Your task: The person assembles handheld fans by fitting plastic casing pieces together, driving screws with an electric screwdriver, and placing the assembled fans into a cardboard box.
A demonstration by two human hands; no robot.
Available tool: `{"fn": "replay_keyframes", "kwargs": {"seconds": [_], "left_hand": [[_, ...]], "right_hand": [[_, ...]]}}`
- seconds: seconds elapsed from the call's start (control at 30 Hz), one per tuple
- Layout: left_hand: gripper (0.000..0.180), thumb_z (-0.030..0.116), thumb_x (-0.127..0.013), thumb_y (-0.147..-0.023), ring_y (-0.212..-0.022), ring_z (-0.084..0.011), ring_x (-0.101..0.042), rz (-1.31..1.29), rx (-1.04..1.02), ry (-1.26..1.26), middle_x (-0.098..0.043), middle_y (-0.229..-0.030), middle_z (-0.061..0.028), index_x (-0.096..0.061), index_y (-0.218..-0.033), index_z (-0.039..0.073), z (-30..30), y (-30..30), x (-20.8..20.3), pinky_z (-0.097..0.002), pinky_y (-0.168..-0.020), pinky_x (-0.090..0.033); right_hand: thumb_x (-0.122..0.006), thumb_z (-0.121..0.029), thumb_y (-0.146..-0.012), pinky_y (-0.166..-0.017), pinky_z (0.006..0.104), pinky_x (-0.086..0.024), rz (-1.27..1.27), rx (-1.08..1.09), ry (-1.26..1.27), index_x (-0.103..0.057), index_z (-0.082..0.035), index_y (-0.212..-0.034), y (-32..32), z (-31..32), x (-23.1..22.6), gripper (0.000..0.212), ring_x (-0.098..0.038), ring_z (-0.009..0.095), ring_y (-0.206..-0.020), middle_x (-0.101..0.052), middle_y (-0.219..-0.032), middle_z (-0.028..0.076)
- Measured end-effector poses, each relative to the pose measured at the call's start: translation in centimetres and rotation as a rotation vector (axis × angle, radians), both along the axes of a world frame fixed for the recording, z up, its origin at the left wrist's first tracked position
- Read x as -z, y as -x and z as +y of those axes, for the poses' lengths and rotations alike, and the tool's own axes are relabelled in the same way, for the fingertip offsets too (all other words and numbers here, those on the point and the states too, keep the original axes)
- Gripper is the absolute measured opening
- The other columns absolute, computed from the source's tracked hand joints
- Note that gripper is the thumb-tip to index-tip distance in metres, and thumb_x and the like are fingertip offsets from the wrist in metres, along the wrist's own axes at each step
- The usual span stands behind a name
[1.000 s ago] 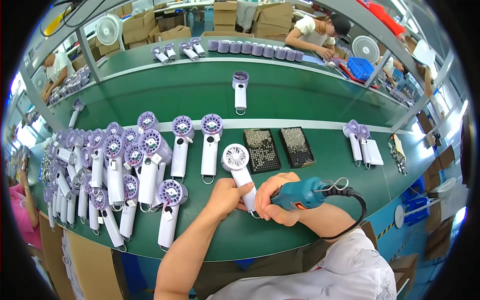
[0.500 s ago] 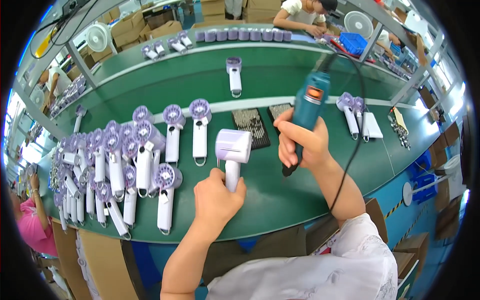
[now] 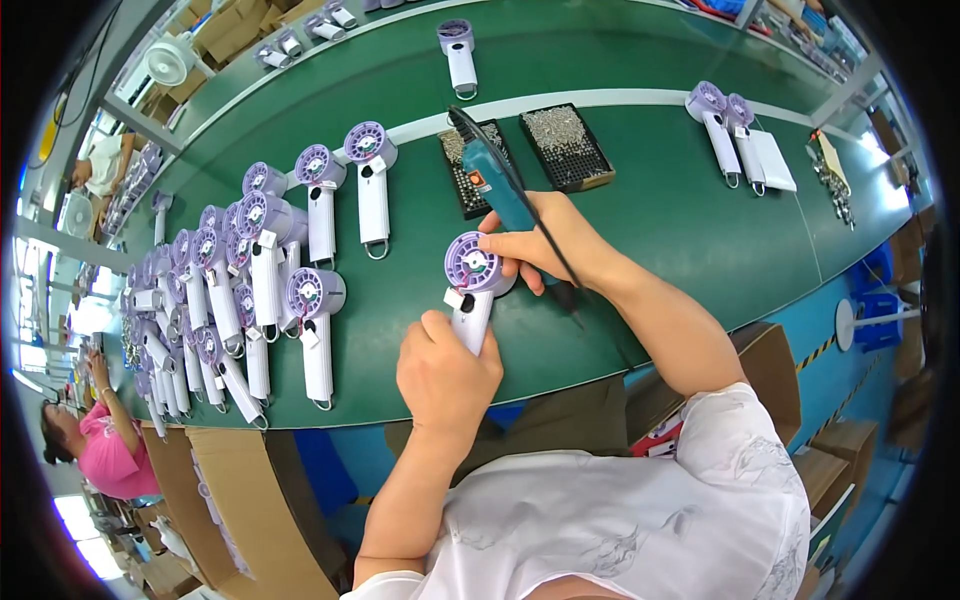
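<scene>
Closing around the white handle of a handheld fan (image 3: pixel 473 266), the left hand (image 3: pixel 447 376) has a firm grip, thumb along one side and fingers curled over the other. The right hand (image 3: pixel 552 240) has its grip folded about a teal power driver (image 3: pixel 497 186), while its thumb reaches out to the rim of the fan's purple head.

A white tag (image 3: pixel 453 298) sits at the fan's neck; any writing on it is too small to read. The driver carries an orange patch (image 3: pixel 476 180), with no lettering I can make out.

The fan lies directly between the two hands: its handle sinks into the left grip, and its grille faces up, just beside the right-hand fingers. Whether it touches the green counter (image 3: pixel 690 250) beneath, I cannot tell. Beyond the hands is a black tray (image 3: pixel 598 181) of small metal pieces; more fans (image 3: pixel 224 300) crowd the left.
</scene>
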State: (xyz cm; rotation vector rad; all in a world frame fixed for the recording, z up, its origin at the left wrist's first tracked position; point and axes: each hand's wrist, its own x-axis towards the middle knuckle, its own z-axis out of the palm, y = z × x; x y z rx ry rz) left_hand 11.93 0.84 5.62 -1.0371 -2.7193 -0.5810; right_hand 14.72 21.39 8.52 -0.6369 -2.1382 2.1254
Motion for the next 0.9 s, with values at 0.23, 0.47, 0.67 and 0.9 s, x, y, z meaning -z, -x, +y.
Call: {"fn": "replay_keyframes", "kwargs": {"seconds": [0.23,0.47,0.67,0.9], "left_hand": [[0.048,0.041,-0.084,-0.077,-0.067,-0.0340,-0.065,-0.290,0.071,-0.081,-0.065,-0.073,-0.0165,-0.063,-0.092,0.000,0.0,-1.0,-1.6,-0.0431,-0.063,-0.052],[0.074,0.008,-0.087,-0.072,-0.115,-0.0227,-0.064,-0.637,0.532,-0.433,-0.065,-0.129,-0.0138,-0.056,-0.140,0.002,0.9,9.1,-2.6,-0.0350,-0.082,-0.058],[0.081,0.010,-0.091,-0.069,-0.118,-0.0194,-0.062,-1.049,0.768,-0.325,-0.066,-0.131,-0.0134,-0.056,-0.141,0.000,4.0,12.4,-0.4,-0.0363,-0.105,-0.047],[0.079,0.006,-0.092,-0.068,-0.122,-0.0196,-0.060,-1.127,0.844,-0.377,-0.062,-0.138,-0.0139,-0.058,-0.138,-0.001,4.1,14.6,0.8,-0.0345,-0.107,-0.045]], "right_hand": [[-0.069,-0.016,-0.088,-0.039,0.0289,-0.046,-0.009,0.034,0.067,-0.064,0.003,-0.092,-0.1,0.4,0.6,0.020,-0.057,0.013,-0.043,-0.062,-0.062,0.009],[-0.069,-0.014,-0.089,-0.039,0.0291,-0.048,-0.059,0.047,0.031,-0.062,0.005,-0.097,-0.9,0.4,0.4,0.022,-0.058,0.013,-0.045,-0.063,-0.066,0.009],[-0.072,-0.015,-0.091,-0.038,0.0268,-0.045,-0.080,0.053,0.004,-0.062,0.006,-0.100,-0.4,0.7,0.5,0.024,-0.056,0.012,-0.044,-0.062,-0.067,0.008],[-0.080,-0.021,-0.087,-0.036,0.0252,-0.041,-0.143,0.047,-0.038,-0.064,0.004,-0.098,0.5,1.7,0.0,0.032,-0.055,0.010,-0.042,-0.061,-0.063,0.007]]}}
